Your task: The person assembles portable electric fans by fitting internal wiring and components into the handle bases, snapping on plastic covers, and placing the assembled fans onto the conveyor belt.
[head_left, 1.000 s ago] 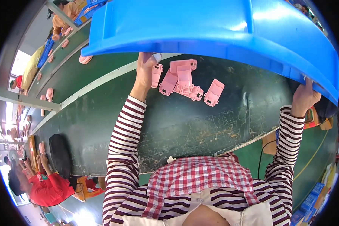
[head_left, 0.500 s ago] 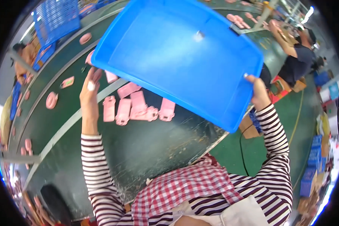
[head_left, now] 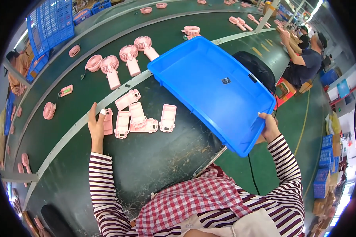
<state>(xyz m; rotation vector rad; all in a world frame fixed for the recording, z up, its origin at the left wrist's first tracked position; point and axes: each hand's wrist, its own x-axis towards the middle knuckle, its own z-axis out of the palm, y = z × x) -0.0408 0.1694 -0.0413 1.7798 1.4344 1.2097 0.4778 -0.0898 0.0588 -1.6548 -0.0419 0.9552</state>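
Observation:
A shallow blue plastic tray with nothing inside but a small dark patch on its floor is tilted over the right part of the workbench. My right hand grips its near right rim, thumb on the inner side. My left hand is apart from the tray, fingers spread, with a white wrap on one fingertip. Beside it lie several pink plastic casings, some overlapping; one casing is partly hidden behind the hand. Another casing lies separately nearer the tray.
Pink handheld fans rest on the green conveyor belt beyond a pale metal rail. A blue crate stands far left. At the right, a co-worker sits near a red box. A black rounded object is behind the tray.
The tray has come down and to the right, uncovering fans on the belt and more of the casings. My left hand has parted from its left corner and moved nearer; my right hand keeps its grip.

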